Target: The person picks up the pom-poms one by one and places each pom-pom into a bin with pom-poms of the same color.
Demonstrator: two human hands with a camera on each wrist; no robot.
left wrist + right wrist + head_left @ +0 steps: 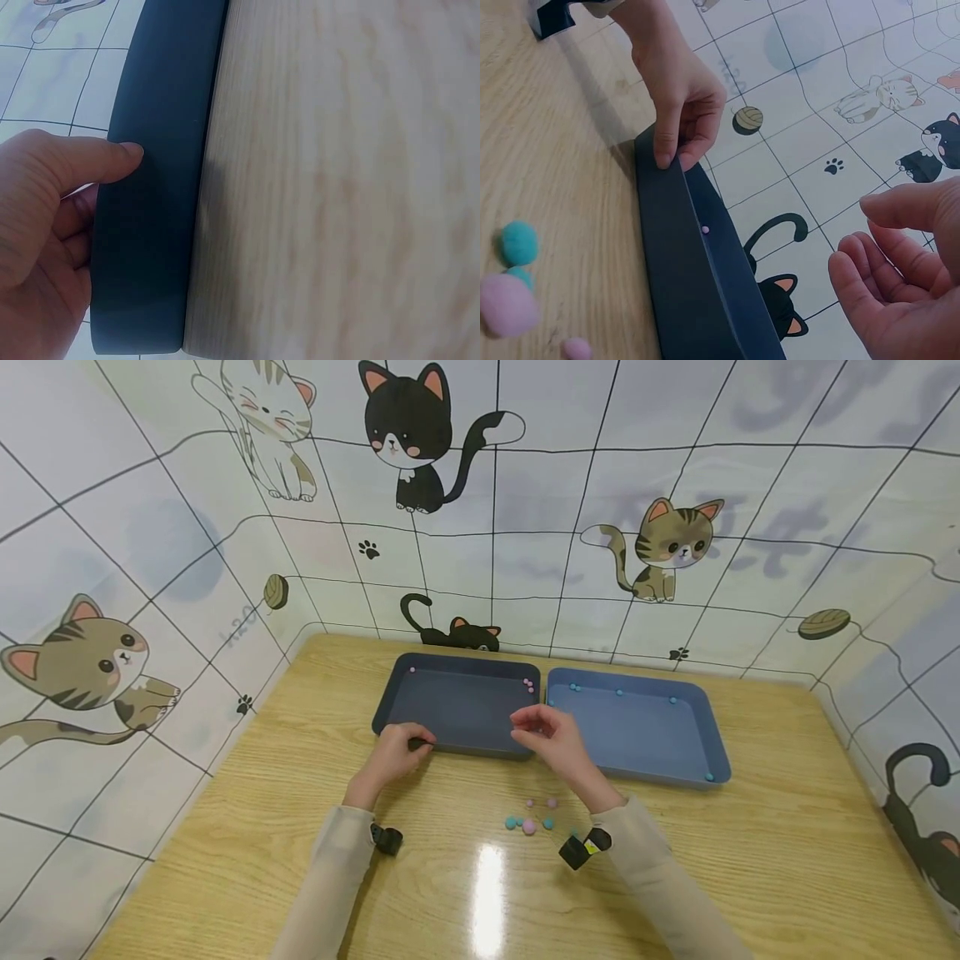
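Faint lettering [804, 522] on patterned wall [555, 485], not legible

Between my left hand [396, 752] and my right hand [553, 742], there's free air over the dark tray [457, 703]; its near side, pinched by my left fingers, bars a low approach. To the right of my right hand, the blue tray [637, 731] raises another rim close beside the first. Beyond both hands, the wall [555, 602] blocks. Pom-poms [528, 827] crowd my right wrist's inner side, while table [442, 860] nearer my left wrist leaves passage.
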